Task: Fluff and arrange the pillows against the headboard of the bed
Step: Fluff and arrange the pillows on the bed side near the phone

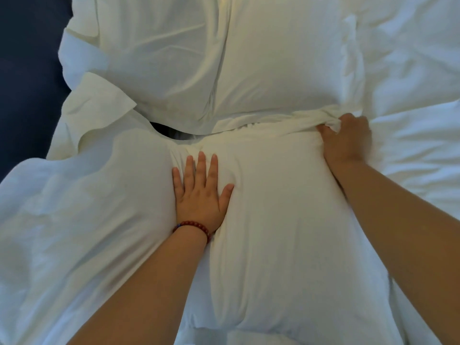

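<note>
Near the centre of the frame, the left hand (201, 195) lies palm down on the near pillow (273, 220), its fingers straight and spread and its thumb out to the right. It presses a shallow dent into the white cover. A bracelet (193, 226) of dark red beads circles its wrist, and the bare forearm runs down to the bottom edge.

Right of centre, the right hand (346, 140) is at the near pillow's far right corner. Its fingers are curled round a bunched fold of fabric (298, 118) that stretches left along the pillow's far edge. Its forearm crosses the lower right of the frame.

The near pillow fills the middle and bottom of the frame, plump and creased. The far pillow (224, 58), also white, lies in the upper half, and its near edge touches the bunched fold. A small dark gap (161, 128) shows between the two pillows left of centre.

Rumpled white bedding (410, 70) spreads over the bed on the right side and also across the lower left. A dark blue area (25, 70) runs along the left edge; I cannot tell what it is.
</note>
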### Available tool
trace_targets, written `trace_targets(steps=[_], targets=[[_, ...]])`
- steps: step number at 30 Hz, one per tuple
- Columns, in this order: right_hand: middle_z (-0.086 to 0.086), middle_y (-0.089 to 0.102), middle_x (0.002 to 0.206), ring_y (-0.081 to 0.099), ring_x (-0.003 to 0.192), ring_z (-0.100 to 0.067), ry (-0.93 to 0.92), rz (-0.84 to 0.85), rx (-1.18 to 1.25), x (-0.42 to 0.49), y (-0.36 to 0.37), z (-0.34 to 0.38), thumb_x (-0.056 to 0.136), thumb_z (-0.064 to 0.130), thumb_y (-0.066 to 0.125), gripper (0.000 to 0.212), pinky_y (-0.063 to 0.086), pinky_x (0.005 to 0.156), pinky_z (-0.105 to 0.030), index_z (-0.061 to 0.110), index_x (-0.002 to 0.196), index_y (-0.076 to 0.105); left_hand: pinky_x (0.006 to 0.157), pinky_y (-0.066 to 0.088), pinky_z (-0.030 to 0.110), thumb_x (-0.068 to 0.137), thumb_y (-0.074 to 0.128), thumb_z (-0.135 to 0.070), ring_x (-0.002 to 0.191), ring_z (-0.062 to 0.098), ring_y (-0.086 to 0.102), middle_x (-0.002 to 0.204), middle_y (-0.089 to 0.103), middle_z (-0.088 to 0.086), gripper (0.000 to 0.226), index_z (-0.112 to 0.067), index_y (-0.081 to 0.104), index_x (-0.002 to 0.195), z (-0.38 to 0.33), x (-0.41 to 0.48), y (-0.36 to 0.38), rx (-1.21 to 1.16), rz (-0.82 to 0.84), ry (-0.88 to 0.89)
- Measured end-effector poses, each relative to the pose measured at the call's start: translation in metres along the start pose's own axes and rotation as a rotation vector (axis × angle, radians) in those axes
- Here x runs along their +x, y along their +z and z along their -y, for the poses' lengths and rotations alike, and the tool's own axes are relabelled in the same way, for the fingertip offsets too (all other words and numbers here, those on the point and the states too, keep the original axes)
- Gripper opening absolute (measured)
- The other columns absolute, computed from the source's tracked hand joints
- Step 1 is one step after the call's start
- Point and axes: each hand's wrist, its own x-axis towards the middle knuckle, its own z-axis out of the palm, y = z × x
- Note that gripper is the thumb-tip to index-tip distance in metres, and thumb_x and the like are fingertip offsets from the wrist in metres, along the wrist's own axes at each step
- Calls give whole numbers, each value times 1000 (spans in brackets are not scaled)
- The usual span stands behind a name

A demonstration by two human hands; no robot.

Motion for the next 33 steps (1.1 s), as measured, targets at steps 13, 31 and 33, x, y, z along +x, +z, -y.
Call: trace_targets(steps=[13,31,33], targets=[[-8,7,164,10,149,-34,130,439,-178,-95,-23,-37,86,78,18,78,9,119,-56,41,154,5,115,-15,57,90,3,-59,151,25,1,164,10,1,73,-28,10,155,-11,-14,-28,-97,14,23],[-8,18,163,11,150,-34,-729,251,-239,-274,-32,-82,98,60,27,61,11,118,-59,36,154,20,119,-9,44,96,22,-56,148,38,7,162,17,11,66,-22,30,152,-17,-182,13,-187,-14,-66],[-5,18,163,13,150,-34,-752,260,-282,-271,-19,-96,97,62,28,62,15,116,-60,36,153,25,119,-11,41,96,13,-59,148,34,4,163,10,8,68,-24,25,154,-12,-191,29,-165,108,-60]])
